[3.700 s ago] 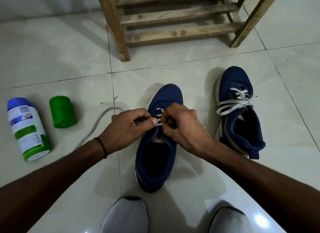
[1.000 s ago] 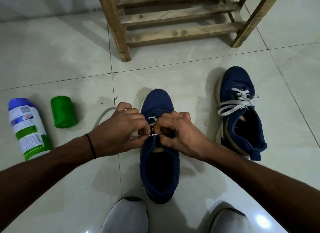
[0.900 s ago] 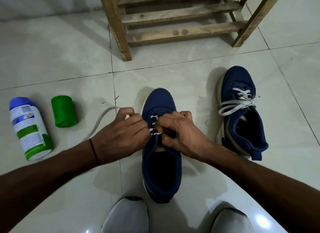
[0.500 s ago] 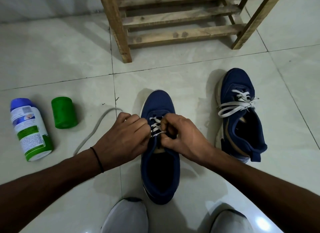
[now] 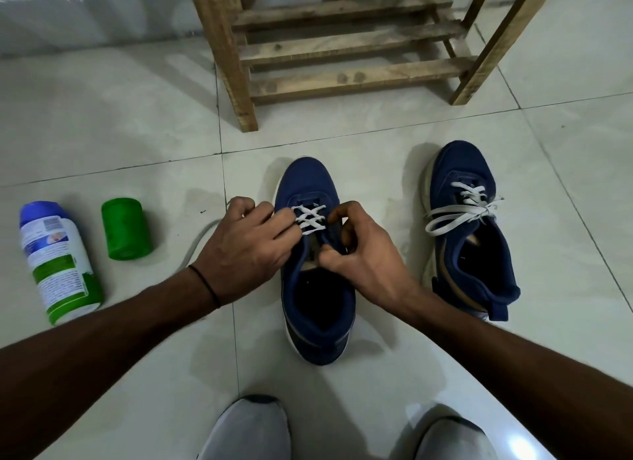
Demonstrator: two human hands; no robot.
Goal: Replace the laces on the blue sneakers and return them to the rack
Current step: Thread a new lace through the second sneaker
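On the floor directly ahead, in the head view, a dark blue fabric sneaker with a white sole (image 5: 315,309) is standing upright, toe pointing toward the rack. A flat white lace (image 5: 310,216) is crossing its front eyelets in three rows. The left hand (image 5: 246,250) is curling its fingers against the left ends of those crossings and is pinching the lace there. The right hand (image 5: 363,257) is gripping the right eyelet edge of the same sneaker between bent forefinger and thumb; whether a lace end is also inside that grip cannot be told.

A second dark blue sneaker (image 5: 469,233) is standing to the right, apart from the first, with its own white lace tied in a loose bow (image 5: 459,213).

To the left, a green cylindrical container (image 5: 126,229) is standing near a white plastic bottle with a blue cap and green base (image 5: 58,264), which is lying on its side. A pale grey strand (image 5: 197,240) is lying on the tiles and is running under the left hand, which is hiding its upper end. A thin black band (image 5: 205,285) is circling the left wrist. Two pale grey shoe toes (image 5: 250,429) are showing at the bottom edge.

A rough wooden slatted rack (image 5: 342,79) is standing beyond the sneakers. Glossy pale floor tiles (image 5: 102,117) with dark grout lines are meeting a light wall base (image 5: 85,14) at top left.
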